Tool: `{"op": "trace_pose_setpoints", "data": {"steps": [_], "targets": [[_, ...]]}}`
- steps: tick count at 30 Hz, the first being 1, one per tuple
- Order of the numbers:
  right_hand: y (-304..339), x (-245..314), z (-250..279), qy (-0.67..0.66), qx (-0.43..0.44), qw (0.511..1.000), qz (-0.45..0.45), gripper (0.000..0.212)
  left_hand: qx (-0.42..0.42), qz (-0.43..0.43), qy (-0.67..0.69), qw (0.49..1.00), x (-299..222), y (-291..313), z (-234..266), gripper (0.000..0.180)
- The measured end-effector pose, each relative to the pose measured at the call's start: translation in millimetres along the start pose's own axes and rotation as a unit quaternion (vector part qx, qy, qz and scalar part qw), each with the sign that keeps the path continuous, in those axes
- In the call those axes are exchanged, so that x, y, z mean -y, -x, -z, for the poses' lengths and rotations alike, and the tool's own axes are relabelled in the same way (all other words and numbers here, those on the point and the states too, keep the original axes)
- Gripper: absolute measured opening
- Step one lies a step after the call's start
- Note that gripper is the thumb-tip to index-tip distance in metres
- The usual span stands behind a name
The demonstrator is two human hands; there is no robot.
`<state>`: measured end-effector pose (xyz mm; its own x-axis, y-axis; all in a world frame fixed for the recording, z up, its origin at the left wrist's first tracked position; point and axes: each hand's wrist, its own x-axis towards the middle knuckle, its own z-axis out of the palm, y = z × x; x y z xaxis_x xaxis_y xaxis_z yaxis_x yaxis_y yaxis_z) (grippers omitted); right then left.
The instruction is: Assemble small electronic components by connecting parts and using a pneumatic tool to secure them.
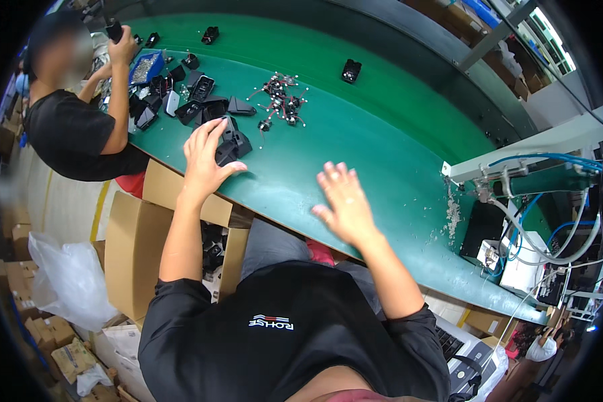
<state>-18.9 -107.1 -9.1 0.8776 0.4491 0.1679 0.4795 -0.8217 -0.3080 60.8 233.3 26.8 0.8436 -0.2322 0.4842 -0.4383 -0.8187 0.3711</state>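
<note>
My left hand [206,157] is spread, with thumb and fingers apart, beside the black plastic housings [230,142] at the near edge of the pile. Its fingertips overlap a housing in view; I cannot tell whether they touch it. My right hand [345,199] is held out flat over the green work table [295,181], fingers stretched, holding nothing. Beyond my hands lies a cluster of small black parts with red and black wires [283,100]. More black housings [201,87] are heaped to its left.
A co-worker [74,127] in black stands at the left, holding up a dark tool [114,30], near a blue bin [147,68] of small parts. Small black units sit on the green belt [352,70]. An open carton [137,248] stands below the table edge. Right: pneumatic equipment [516,184] with hoses.
</note>
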Motion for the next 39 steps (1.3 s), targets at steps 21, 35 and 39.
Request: {"op": "trace_pose_setpoints", "data": {"steps": [21, 35, 39], "targets": [[-164, 37, -16, -0.079, -0.209, 0.971, 0.087, 0.031, -0.301, 0.055, 0.433, 0.848, -18, -14, -16, 0.064], [-187, 44, -44, -0.024, -0.195, 0.98, -0.023, 0.028, -0.165, 0.21, 0.475, 0.838, -67, 116, 1, 0.065], [-188, 45, -42, -0.031, -0.163, 0.986, -0.033, 0.022, -0.16, 0.202, 0.489, 0.833, -74, 119, -2, 0.064]]}}
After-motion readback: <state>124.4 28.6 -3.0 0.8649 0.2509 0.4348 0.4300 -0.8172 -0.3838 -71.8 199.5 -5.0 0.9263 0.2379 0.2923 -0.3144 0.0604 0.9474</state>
